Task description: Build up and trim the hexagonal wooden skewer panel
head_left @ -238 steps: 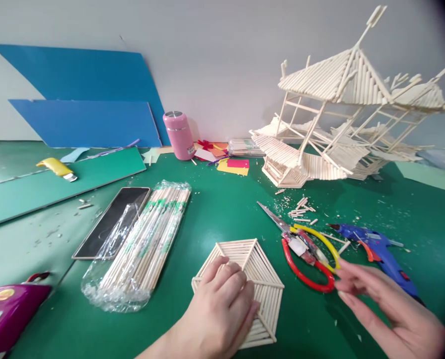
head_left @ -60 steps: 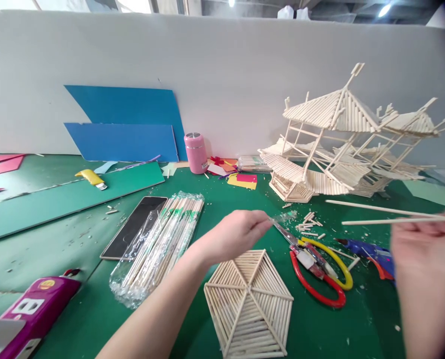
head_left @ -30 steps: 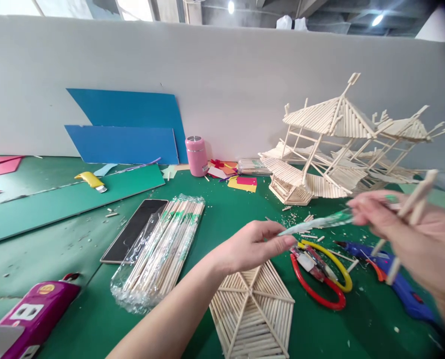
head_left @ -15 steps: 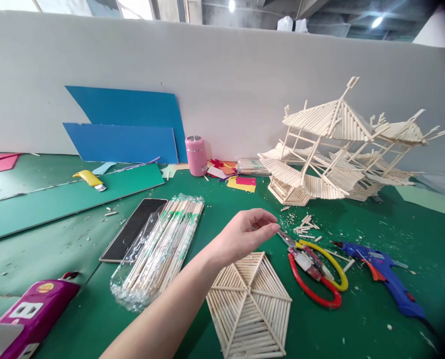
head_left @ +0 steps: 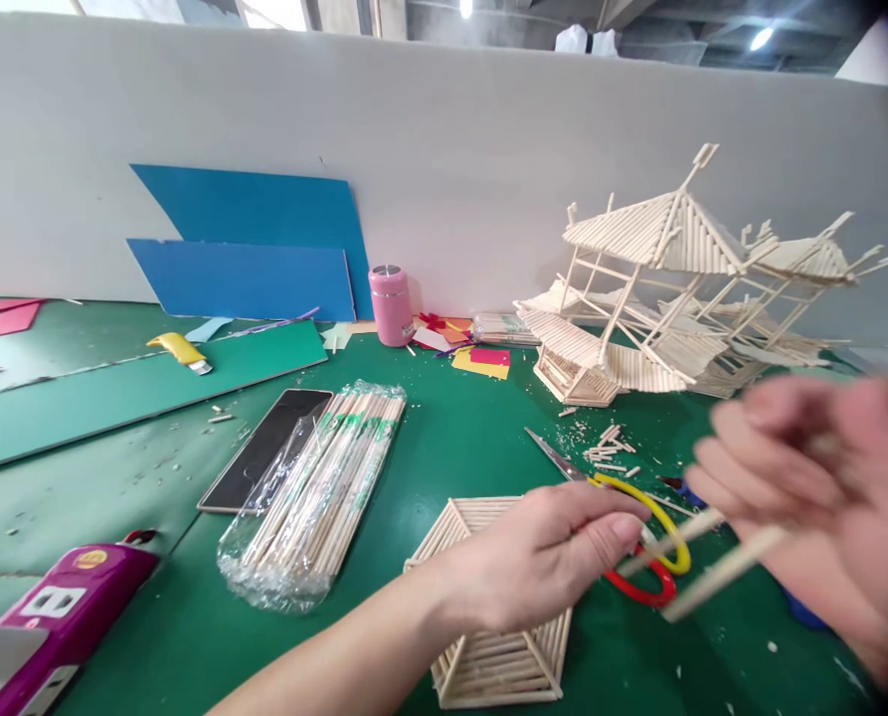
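My left hand (head_left: pixel 555 557) is over the octagonal stick panel (head_left: pixel 499 681), covering much of it. Its thumb and fingers are pinched together; whatever is between them is hidden. At the right, my right hand (head_left: pixel 808 497) is blurred and closed around two wooden sticks (head_left: pixel 727 572), whose ends point toward my left fingertips. Beneath the hands lie scissors (head_left: pixel 561 457) with a red and a yellow handle, partly covered. A blue glue gun (head_left: pixel 805 609) is mostly hidden behind my right hand.
A pagoda-like stick model (head_left: pixel 652 298) stands at the back right, with cut stick pieces (head_left: pixel 609 447) before it. Left are a bag of sticks (head_left: pixel 324 487), a phone (head_left: pixel 265 447), a purple power strip (head_left: pixel 78 617) and a yellow cutter (head_left: pixel 179 350). A pink flask (head_left: pixel 391 306) stands by the wall.
My right hand has come into view from the right with two sticks. My left hand has moved right and down, away from the scissors' tip, over the panel.
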`<state>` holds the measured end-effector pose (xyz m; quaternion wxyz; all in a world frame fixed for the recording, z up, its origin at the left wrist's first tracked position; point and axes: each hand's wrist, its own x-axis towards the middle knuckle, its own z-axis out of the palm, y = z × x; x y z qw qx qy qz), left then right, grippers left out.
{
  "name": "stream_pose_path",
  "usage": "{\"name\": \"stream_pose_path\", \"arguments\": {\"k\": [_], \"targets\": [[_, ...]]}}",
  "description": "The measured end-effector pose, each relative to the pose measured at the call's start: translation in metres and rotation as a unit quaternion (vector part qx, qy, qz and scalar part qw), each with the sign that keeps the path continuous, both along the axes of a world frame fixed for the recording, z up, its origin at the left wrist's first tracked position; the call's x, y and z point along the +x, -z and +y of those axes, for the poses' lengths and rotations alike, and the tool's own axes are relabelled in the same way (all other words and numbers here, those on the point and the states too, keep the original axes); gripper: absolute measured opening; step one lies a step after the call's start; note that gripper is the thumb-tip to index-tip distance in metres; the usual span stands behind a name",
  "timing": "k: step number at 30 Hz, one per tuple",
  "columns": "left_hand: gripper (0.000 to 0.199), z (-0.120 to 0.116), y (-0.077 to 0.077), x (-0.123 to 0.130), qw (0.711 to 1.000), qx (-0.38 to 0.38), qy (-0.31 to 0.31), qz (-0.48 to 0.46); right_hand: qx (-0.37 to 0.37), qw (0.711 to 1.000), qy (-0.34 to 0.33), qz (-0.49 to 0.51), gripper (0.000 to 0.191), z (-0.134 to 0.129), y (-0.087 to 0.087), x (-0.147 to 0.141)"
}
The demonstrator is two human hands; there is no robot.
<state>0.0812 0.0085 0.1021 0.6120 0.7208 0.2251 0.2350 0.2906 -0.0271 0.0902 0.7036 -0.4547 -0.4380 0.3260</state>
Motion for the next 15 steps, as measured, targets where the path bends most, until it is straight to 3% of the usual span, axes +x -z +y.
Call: {"name": "stream_pose_path", "arguments": {"k": [1,2,5,10,15], "targets": [[0.029,-0.004,0.002,0.0,1.0,-0.025,-0.008,-0.01,-0.031,0.993,-0.106,0.043,0.034,0.021,-0.018,-0.018],[0.026,-0.006,0.006,0.0,0.998,-0.057,-0.025,-0.021,-0.034,0.984,-0.151,0.083,0.033,0.039,-0.031,-0.035],[0.026,-0.007,0.022,-0.005,0.982,-0.15,-0.112,-0.033,-0.028,0.973,-0.176,0.144,0.035,0.072,-0.042,-0.072],[0.033,-0.003,0.045,-0.02,0.96,-0.177,-0.216,-0.037,-0.084,0.961,-0.23,0.126,0.033,0.077,-0.008,-0.091],[0.026,0.002,0.057,-0.04,0.94,-0.004,-0.34,0.024,-0.151,0.949,-0.272,-0.055,0.02,0.054,0.023,-0.094]]}}
